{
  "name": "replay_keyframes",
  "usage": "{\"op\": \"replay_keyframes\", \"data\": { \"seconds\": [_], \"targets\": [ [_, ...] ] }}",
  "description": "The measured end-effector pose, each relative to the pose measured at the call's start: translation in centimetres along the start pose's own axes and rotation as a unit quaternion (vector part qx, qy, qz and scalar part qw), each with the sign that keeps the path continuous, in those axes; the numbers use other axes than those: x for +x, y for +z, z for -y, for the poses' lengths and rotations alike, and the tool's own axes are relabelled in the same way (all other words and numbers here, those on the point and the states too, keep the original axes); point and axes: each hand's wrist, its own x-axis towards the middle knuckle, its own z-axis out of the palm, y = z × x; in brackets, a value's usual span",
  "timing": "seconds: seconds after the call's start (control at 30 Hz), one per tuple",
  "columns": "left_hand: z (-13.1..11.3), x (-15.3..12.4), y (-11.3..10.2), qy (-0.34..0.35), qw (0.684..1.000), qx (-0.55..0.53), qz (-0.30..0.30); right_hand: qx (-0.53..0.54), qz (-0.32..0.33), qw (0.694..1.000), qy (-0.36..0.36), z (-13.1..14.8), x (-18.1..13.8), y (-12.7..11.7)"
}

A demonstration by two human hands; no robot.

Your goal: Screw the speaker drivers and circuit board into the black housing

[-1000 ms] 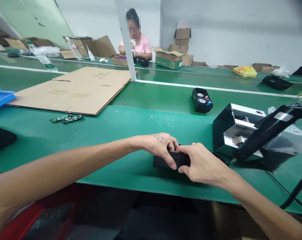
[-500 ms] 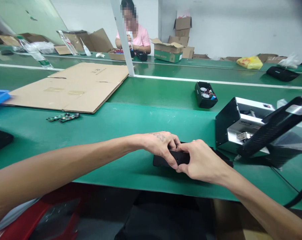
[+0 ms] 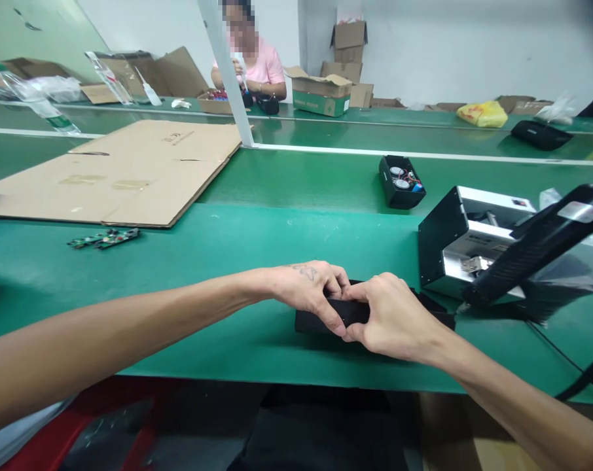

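Note:
Both hands are on a black casing [image 3: 310, 322] lying at the front of the green bench. My left hand [image 3: 321, 291] grips it from the left, thumb on the near wall and fingers curled over the top. Opposite, my right hand [image 3: 392, 317] pinches the casing with thumb and forefinger, their tips close to my left thumb. My hands hide most of the casing's top and its inside. More black material shows past my right hand, but I cannot make out whether it is part of the same piece.
A silver and black bench machine [image 3: 468, 242] stands right, with a black arm-like part [image 3: 542, 242] before it. Behind lies an open black box [image 3: 402, 182] with round silver parts and wires. Flat cardboard [image 3: 124, 173] and circuit boards [image 3: 104, 238] lie left. A person [image 3: 262, 69] sits opposite.
The whole view has shifted slightly, so background things appear further left. Both hands keep nearly the same grip on the black casing.

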Motion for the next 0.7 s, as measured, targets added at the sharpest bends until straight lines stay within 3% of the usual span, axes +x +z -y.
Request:
{"op": "replay_keyframes", "data": {
  "seconds": [0.3, 0.53, 0.7],
  "targets": [
    [-0.5, 0.0, -0.2, -0.025, 0.999, 0.038, 0.008, 0.067, 0.035, 0.997, 0.024, 0.4, 0.7, -1.1],
    [-0.3, -0.2, 0.5, -0.007, 1.0, 0.01, -0.005, -0.028, -0.017, 0.999, -0.001, 0.1, -0.2, 0.7],
    [-0.2, -1.1, 1.4, 0.034, 0.997, 0.067, -0.031, -0.077, -0.03, 0.995, -0.058, -0.1, -1.8, 1.8]
  ]
}}
